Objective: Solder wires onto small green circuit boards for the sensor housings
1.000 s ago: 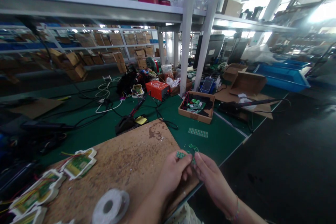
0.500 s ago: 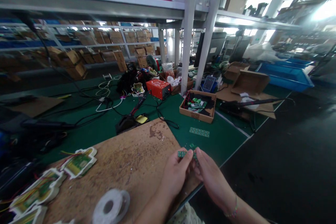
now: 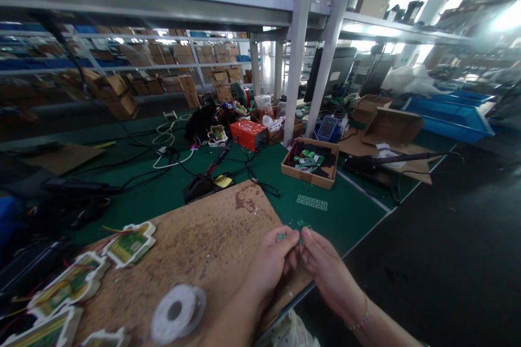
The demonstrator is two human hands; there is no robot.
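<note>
My left hand (image 3: 273, 254) is closed, thumb and fingers pinching a small green circuit board strip (image 3: 281, 237) just above the board's right corner. My right hand (image 3: 323, 260) is closed too, its thumb and forefinger pinching the same work at the right; the fingers hide most of it, and I cannot tell whether the strip is in one piece. Just beyond the fingertips, small green board pieces (image 3: 302, 223) lie on the green mat. Farther back lies a longer circuit board panel (image 3: 311, 203), flat on the mat.
A brown work board (image 3: 211, 244) carries a solder spool (image 3: 174, 312) and white-framed circuit boards (image 3: 130, 243). Behind it are a soldering iron stand (image 3: 198, 187), an orange box (image 3: 249, 135) and a cardboard tray (image 3: 307, 177) of boards. Shelf posts (image 3: 298, 54) rise at the back.
The hands remain together, but less of the green strip shows beyond my left thumb. The whole view has shifted slightly, so the bench things appear a little farther right.
</note>
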